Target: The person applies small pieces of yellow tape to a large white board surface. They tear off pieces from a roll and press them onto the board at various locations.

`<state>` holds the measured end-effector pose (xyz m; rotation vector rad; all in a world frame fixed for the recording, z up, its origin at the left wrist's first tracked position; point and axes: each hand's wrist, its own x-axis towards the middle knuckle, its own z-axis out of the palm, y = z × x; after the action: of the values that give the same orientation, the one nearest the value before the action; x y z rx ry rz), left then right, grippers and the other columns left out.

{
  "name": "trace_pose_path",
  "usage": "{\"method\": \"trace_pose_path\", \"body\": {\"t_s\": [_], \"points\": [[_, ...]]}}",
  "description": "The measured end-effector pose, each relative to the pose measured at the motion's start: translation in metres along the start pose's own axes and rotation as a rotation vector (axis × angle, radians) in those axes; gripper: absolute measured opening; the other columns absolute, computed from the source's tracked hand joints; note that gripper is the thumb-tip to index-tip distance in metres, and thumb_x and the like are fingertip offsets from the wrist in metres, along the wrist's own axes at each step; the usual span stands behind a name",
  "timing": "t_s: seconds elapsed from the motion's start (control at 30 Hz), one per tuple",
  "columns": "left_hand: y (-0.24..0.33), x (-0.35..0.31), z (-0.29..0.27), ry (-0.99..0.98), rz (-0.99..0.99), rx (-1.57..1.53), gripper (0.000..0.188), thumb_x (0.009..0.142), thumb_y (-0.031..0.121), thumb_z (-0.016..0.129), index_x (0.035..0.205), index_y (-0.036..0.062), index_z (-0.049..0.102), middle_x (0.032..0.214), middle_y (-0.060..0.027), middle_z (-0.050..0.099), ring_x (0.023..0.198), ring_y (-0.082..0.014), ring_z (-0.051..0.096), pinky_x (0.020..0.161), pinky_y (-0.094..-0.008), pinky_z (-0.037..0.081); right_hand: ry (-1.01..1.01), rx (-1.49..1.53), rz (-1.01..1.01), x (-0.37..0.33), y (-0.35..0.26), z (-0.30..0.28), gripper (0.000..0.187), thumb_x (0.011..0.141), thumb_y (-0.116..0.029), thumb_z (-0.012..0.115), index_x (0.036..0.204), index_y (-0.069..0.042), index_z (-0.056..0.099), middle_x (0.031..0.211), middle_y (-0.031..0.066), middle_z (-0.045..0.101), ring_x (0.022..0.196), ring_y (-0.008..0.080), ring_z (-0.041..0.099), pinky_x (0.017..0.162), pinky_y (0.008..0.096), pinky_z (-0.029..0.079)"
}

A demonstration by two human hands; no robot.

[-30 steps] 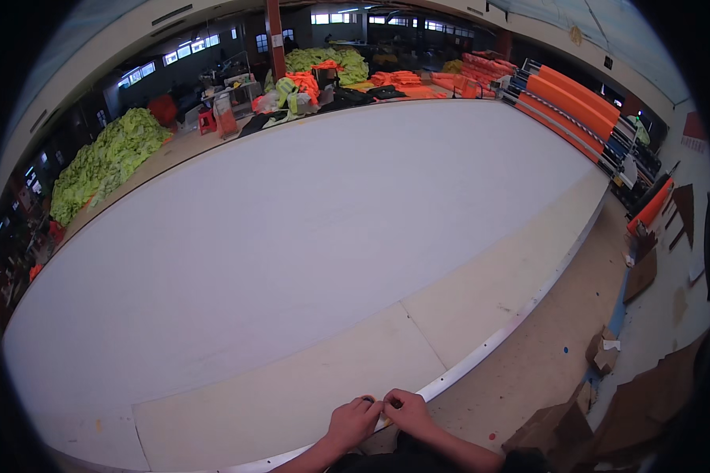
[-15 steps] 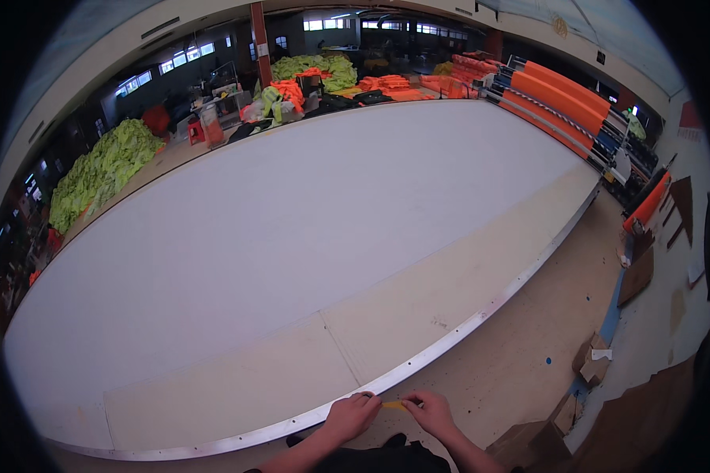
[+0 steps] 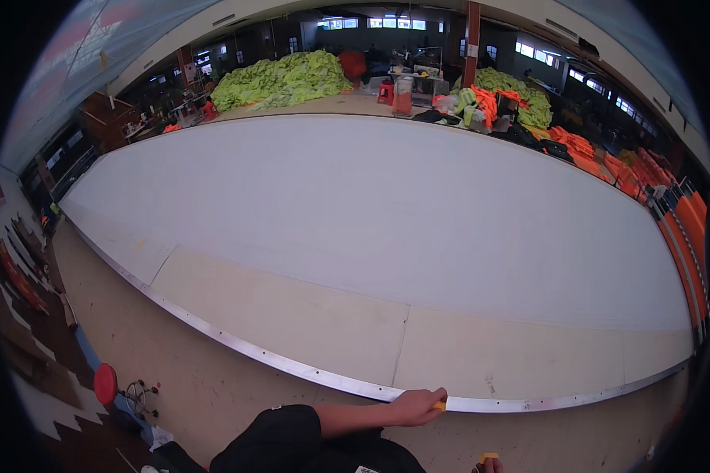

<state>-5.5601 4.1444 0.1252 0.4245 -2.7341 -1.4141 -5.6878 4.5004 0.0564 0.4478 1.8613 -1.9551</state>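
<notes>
By the desk's near edge (image 3: 292,363), left hand (image 3: 415,407) pinches a yellow piece (image 3: 440,406), right hand (image 3: 495,467) a second piece (image 3: 489,456); this apparent handling needs steady grips next.

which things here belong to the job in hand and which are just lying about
Seemingly in use:
yellow piece in the left hand
second yellow piece at the right hand, mostly out of frame
perhaps the large table near the left hand

Seemingly just lying about:
lime-green fabric heap
wheeled red stool
orange rolls
</notes>
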Motion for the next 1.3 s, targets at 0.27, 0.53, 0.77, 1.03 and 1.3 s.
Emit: {"method": "trace_pose_path", "body": {"t_s": [0.27, 0.53, 0.77, 1.03, 1.3], "points": [[-0.026, 0.000, 0.000, 0.037, -0.203, -0.122, 0.043, 0.102, 0.023, 0.063, 0.140, 0.0088, 0.049, 0.108, -0.0232, 0.075, 0.098, -0.0460, 0.073, 0.087, -0.0556, 0.056, -0.179, -0.056, 0.005, 0.013, -0.013, 0.066, 0.038, 0.100, -0.006, 0.076, 0.137, -0.004, 0.070, 0.109, 0.0076, 0.076, 0.096, 0.0232, 0.073, 0.078, 0.0372, 0.060], [-0.024, -0.033, -0.036, 0.160, -0.413, -0.226, 0.060, 0.104, 0.027, 0.068, 0.153, 0.0105, 0.039, 0.120, -0.0251, 0.077, 0.104, -0.0454, 0.076, 0.092, -0.0515, 0.058, -0.260, -0.024, -0.064, 0.003, -0.004, 0.141, 0.024, 0.103, 0.000, 0.070, 0.116, -0.013, 0.055, 0.106, 0.0056, 0.073, 0.088, 0.0189, 0.075, 0.071, 0.0346, 0.062], [-0.073, -0.092, -0.037, 0.411, -0.270, -0.214, 0.020, 0.106, 0.010, 0.062, 0.122, 0.0099, 0.074, 0.110, -0.0157, 0.069, 0.105, -0.0384, 0.069, 0.095, -0.0444, 0.055, -0.423, 0.005, 0.010, -0.035, 0.056, 0.177, 0.016, 0.106, -0.001, 0.070, 0.121, -0.006, 0.069, 0.116, 0.0062, 0.075, 0.101, 0.0198, 0.075, 0.081, 0.0374, 0.065], [-0.123, -0.100, -0.095, 0.367, -0.071, -0.051, 0.034, 0.101, 0.021, 0.076, 0.132, 0.0077, 0.074, 0.137, -0.0207, 0.058, 0.136, -0.0389, 0.057, 0.117, -0.0449, 0.047, -0.632, -0.181, -0.015, -0.095, 0.060, 0.288, 0.042, 0.109, 0.004, 0.059, 0.151, 0.000, 0.062, 0.135, 0.0127, 0.072, 0.115, 0.0231, 0.076, 0.090, 0.0366, 0.066], [-0.191, -0.110, -0.206, 0.569, -0.033, -0.075, 0.030, 0.097, 0.028, 0.082, 0.116, 0.0083, 0.072, 0.128, -0.0184, 0.060, 0.129, -0.0409, 0.058, 0.109, -0.0489, 0.050, -0.844, -0.235, -0.154, -0.148, 0.088, 0.447, 0.039, 0.110, 0.006, 0.050, 0.146, 0.004, 0.065, 0.138, 0.0157, 0.070, 0.117, 0.0234, 0.076, 0.094, 0.0365, 0.066]]}}
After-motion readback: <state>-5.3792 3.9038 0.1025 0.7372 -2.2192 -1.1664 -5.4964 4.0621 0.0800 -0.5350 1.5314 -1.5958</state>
